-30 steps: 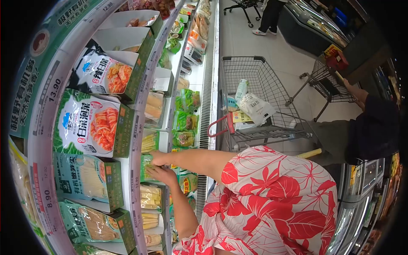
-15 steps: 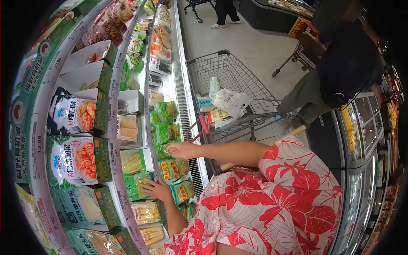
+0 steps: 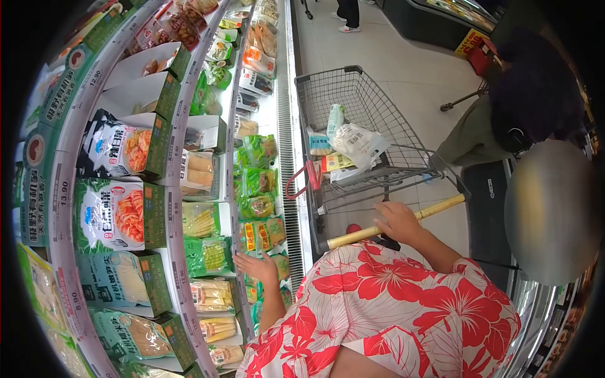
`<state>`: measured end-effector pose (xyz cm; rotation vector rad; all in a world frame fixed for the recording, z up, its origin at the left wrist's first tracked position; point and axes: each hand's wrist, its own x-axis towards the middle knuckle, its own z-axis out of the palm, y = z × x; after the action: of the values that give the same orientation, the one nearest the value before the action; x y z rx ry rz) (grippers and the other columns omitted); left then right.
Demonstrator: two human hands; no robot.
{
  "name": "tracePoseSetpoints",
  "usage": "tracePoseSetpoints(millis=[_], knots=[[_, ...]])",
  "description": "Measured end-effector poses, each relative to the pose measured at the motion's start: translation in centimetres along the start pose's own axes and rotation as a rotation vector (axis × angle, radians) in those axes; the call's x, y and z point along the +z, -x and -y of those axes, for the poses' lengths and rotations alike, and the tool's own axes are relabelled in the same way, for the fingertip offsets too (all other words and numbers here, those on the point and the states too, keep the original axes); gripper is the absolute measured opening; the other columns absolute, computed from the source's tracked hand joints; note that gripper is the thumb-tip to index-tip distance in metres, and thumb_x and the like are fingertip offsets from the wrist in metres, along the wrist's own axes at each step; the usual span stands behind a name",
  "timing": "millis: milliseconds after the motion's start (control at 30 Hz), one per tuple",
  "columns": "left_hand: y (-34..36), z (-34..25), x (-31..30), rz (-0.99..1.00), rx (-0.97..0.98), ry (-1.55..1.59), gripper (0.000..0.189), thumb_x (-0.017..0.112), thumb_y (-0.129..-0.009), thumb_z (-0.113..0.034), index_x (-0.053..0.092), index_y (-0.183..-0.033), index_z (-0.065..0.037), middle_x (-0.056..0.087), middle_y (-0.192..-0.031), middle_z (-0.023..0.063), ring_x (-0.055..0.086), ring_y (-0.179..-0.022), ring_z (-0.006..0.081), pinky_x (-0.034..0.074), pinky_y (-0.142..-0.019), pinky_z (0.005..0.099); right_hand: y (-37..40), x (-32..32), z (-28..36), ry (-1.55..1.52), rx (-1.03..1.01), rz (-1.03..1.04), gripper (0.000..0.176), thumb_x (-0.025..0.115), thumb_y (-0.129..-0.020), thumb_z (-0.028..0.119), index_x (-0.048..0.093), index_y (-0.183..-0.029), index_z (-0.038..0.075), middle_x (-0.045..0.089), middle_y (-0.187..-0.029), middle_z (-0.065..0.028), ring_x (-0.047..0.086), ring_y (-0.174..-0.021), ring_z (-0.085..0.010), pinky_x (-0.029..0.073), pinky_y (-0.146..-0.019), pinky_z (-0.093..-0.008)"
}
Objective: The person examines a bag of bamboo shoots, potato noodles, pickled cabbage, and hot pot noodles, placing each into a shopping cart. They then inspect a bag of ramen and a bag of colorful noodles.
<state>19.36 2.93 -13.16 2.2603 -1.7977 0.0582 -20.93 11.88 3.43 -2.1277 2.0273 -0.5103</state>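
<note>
My left hand is open at the shelf edge, fingers spread, right beside a green bag of vegetables. Several plastic packets of produce lie on the lower shelf just beyond it. Over by the shopping cart, my right hand is open too, its fingers stretched out above the yellow cart handle. Inside the cart are a white plastic bag, a blue-and-white packet and a light green tube-shaped package.
Kimchi packs stand in boxes on the upper shelf to the left, above price strips. At right, a person in dark clothing stands close to the cart. Another person's legs show at the far end of the aisle, near a freezer case.
My right hand has moved from the shelf packets to the cart handle. My left hand has come off the green bag. A blurred head now shows at the right.
</note>
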Motion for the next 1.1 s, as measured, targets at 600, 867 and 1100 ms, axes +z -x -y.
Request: tracePoseSetpoints(millis=[600,867,1100], knots=[[0.3,-27.3,-7.0,0.458,0.660,0.578,0.043,0.063,-0.082,-0.026,0.055,-0.110,0.005,0.057,-0.111,0.0231,0.051,-0.111,0.0391,0.040,-0.097,0.0453,-3.0,2.8,-3.4,-0.047,-0.103,-0.146,0.018,0.059,-0.080,0.026,0.060,-0.080,0.008,0.059,-0.071,-0.0089,0.060,-0.065,-0.0273,0.049,-0.057,-0.0397],[-3.4,-31.3,-2.0,0.387,0.677,0.445,0.035,0.067,-0.078,-0.031,0.068,-0.093,0.000,0.059,-0.103,0.0226,0.055,-0.101,0.0367,0.043,-0.091,0.0438,-6.9,0.6,-6.3,-0.132,-0.044,0.050,0.029,0.055,-0.086,0.030,0.060,-0.098,0.004,0.061,-0.083,-0.0135,0.062,-0.080,-0.0322,0.050,-0.068,-0.0444],[-7.8,-35.4,-1.2,0.415,0.672,0.419,0.034,0.065,-0.080,-0.032,0.067,-0.090,0.000,0.060,-0.102,0.0204,0.057,-0.099,0.0361,0.044,-0.089,0.0435,-11.9,-0.2,-8.9,-0.150,-0.001,0.026,0.030,0.057,-0.086,0.028,0.061,-0.103,0.005,0.063,-0.093,-0.0146,0.061,-0.086,-0.0331,0.049,-0.071,-0.0443]])
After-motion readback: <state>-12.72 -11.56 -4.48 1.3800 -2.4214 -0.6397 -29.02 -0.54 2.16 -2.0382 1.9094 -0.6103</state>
